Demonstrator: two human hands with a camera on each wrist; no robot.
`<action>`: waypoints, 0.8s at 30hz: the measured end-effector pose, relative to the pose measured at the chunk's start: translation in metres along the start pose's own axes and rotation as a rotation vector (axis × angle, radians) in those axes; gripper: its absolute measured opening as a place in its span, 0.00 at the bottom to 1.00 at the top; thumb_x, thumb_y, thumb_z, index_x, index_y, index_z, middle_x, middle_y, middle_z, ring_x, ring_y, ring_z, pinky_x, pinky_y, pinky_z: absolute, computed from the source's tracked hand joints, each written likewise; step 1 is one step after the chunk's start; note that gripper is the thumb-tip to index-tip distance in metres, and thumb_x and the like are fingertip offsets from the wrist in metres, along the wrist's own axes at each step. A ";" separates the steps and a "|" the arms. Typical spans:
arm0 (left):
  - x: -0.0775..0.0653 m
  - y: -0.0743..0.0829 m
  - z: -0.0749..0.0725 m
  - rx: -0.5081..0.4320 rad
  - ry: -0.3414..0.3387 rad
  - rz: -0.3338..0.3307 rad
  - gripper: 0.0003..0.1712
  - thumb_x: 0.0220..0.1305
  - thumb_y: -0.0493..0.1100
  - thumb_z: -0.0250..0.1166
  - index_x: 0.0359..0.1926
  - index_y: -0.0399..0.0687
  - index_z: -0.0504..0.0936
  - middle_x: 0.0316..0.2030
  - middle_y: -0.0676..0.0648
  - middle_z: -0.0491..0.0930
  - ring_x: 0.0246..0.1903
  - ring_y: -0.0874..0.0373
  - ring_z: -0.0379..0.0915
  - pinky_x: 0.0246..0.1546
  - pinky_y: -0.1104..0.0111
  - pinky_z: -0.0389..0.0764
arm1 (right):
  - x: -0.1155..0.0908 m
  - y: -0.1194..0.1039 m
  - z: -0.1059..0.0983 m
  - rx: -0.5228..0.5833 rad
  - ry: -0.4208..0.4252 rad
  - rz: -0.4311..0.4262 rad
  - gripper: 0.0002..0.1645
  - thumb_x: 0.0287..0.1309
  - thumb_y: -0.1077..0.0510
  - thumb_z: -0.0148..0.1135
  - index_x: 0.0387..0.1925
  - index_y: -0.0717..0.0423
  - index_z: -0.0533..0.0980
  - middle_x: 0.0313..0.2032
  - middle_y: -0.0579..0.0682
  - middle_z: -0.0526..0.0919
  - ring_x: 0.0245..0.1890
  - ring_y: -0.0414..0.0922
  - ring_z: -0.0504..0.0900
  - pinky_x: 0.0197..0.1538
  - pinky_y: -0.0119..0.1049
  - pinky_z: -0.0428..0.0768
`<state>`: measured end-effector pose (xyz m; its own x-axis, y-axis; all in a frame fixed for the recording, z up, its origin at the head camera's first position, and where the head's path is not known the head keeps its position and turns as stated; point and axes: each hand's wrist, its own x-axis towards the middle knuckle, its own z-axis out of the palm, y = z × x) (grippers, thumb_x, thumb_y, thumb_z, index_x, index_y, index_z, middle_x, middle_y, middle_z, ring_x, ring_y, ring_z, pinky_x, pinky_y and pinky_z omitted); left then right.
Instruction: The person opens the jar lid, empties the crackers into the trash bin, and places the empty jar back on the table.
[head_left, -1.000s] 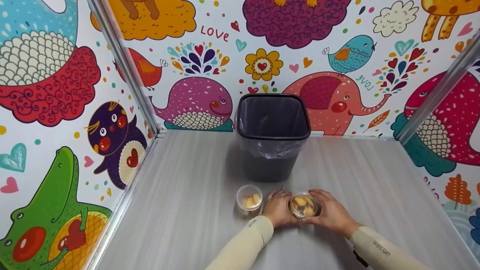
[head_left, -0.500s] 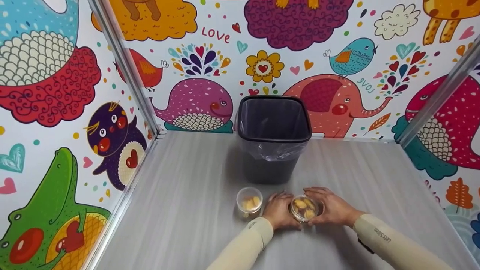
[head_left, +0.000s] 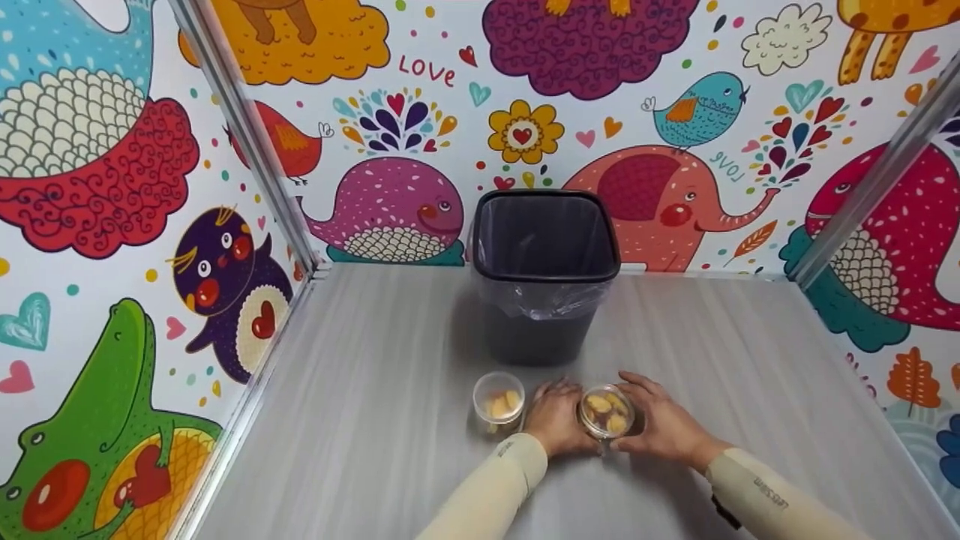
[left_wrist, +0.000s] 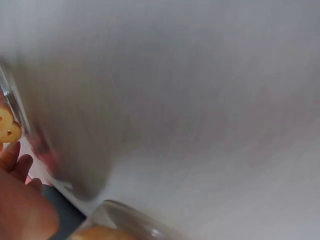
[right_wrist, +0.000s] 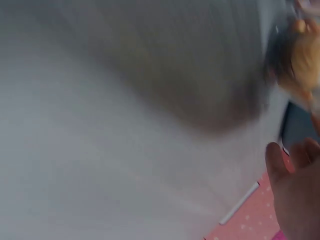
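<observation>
A clear round plastic jar (head_left: pixel 606 412) of golden biscuits stands between my hands in the head view. My left hand (head_left: pixel 555 420) holds its left side, fingers behind it and thumb in front. My right hand (head_left: pixel 664 426) is at the jar's right side, fingers and thumb spread apart around it. In the right wrist view its extended fingers (right_wrist: pixel 276 162) stand off from the blurred jar (right_wrist: pixel 300 65). A second clear jar (head_left: pixel 499 401) with biscuits stands just left of my left hand. Its edge shows at the bottom of the left wrist view.
A dark bin (head_left: pixel 540 322) with a clear liner bag stands behind the jars, near the back wall. The grey wood-grain table (head_left: pixel 360 420) is bounded by cartoon-printed panels with metal corner posts (head_left: pixel 247 135).
My right hand has shifted around the jar's right side and its fingers have loosened and spread from it. My left hand keeps its hold, and the second jar has not moved.
</observation>
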<state>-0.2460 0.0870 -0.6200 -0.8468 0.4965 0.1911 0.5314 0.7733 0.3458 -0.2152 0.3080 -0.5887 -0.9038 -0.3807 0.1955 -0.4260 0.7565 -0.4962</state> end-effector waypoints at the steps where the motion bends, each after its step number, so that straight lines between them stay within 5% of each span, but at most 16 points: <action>1: 0.000 0.000 0.000 0.004 0.003 0.001 0.51 0.27 0.69 0.82 0.56 0.50 0.82 0.57 0.54 0.79 0.65 0.54 0.67 0.67 0.59 0.62 | -0.001 -0.001 0.004 0.003 0.020 0.014 0.57 0.33 0.38 0.83 0.63 0.62 0.72 0.68 0.59 0.66 0.66 0.58 0.68 0.60 0.54 0.73; 9: -0.002 0.002 0.005 -0.024 0.061 0.016 0.50 0.32 0.68 0.80 0.57 0.48 0.81 0.58 0.52 0.79 0.63 0.54 0.70 0.65 0.59 0.64 | -0.002 -0.002 0.013 -0.009 0.096 0.055 0.58 0.29 0.37 0.84 0.61 0.64 0.73 0.62 0.56 0.73 0.61 0.54 0.73 0.60 0.51 0.74; 14: -0.002 0.001 0.007 -0.062 0.074 0.016 0.50 0.31 0.67 0.81 0.55 0.46 0.82 0.56 0.52 0.81 0.62 0.55 0.70 0.65 0.61 0.65 | 0.001 0.004 0.009 -0.003 0.080 -0.031 0.57 0.30 0.37 0.84 0.60 0.66 0.75 0.62 0.54 0.75 0.62 0.53 0.73 0.60 0.49 0.73; 20: 0.001 -0.002 0.005 -0.092 0.010 0.015 0.51 0.25 0.64 0.85 0.56 0.50 0.82 0.58 0.55 0.79 0.65 0.56 0.67 0.66 0.62 0.62 | 0.015 0.013 -0.007 0.002 -0.079 -0.181 0.56 0.33 0.37 0.82 0.62 0.64 0.74 0.65 0.58 0.72 0.63 0.59 0.69 0.61 0.55 0.71; 24: 0.003 -0.002 0.003 -0.087 -0.011 0.012 0.51 0.25 0.64 0.85 0.56 0.50 0.82 0.58 0.55 0.79 0.65 0.56 0.66 0.67 0.62 0.62 | 0.025 0.016 -0.020 0.029 -0.189 -0.193 0.55 0.33 0.39 0.83 0.63 0.59 0.74 0.67 0.65 0.66 0.65 0.66 0.65 0.59 0.64 0.69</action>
<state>-0.2495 0.0882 -0.6223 -0.8400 0.5100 0.1853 0.5366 0.7304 0.4225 -0.2452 0.3209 -0.5745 -0.7814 -0.6106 0.1290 -0.5856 0.6459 -0.4898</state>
